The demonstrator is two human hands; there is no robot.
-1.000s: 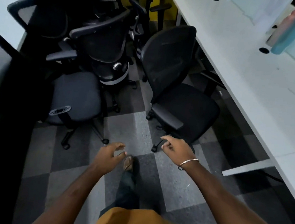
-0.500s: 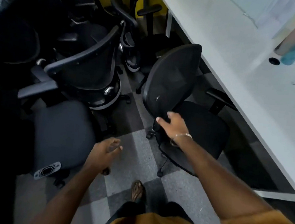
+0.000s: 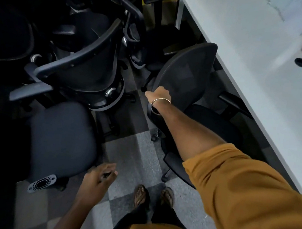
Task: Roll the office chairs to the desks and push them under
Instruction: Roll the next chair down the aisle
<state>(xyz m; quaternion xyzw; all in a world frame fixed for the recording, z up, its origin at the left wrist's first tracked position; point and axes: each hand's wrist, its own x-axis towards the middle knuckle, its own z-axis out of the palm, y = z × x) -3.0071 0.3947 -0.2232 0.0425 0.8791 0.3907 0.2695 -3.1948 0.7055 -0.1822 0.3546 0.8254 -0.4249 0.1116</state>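
Fingers of the left hand (image 3: 98, 180) are hanging loosely curled, holding nothing. Farther right, the right hand (image 3: 159, 95) is gripping the chair's (image 3: 186, 75) backrest edge; the desk (image 3: 251, 68) is lying just beyond, rightward.

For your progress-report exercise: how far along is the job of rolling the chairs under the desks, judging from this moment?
Done: nothing clearly; no chair is seen fully tucked in. In hand: the right hand grips the backrest edge of the black mesh chair beside the white desk; the left hand hangs free. Left: push it under, then move the clustered chairs.
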